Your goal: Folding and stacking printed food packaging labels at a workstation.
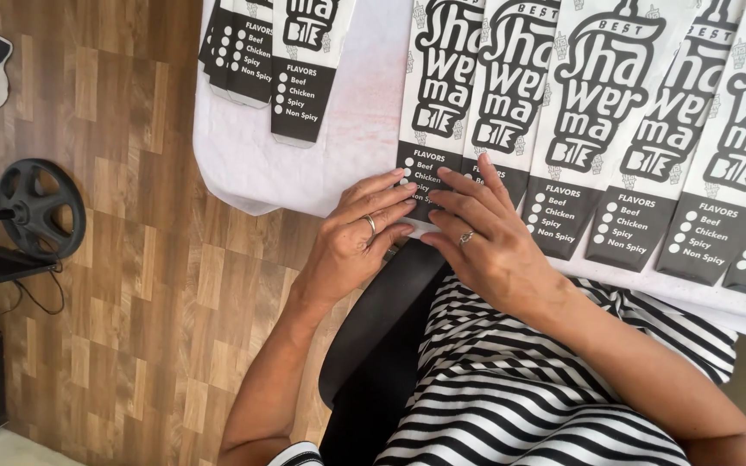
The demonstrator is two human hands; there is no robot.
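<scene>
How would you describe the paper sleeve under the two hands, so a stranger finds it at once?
On the white table, a row of black-and-white paper sleeves lies along the near edge. The sleeve at the row's left end is the one. Only its dark lower end is pressed by the left hand and right hand.

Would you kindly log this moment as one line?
left hand: flat on black-and-white printed paper sleeve | right hand: pressing same sleeve's lower end | surface: white-covered table | row of similar sleeves alongside

Both hands point(425, 226) flat, fingers extended, fingertips meeting
</scene>
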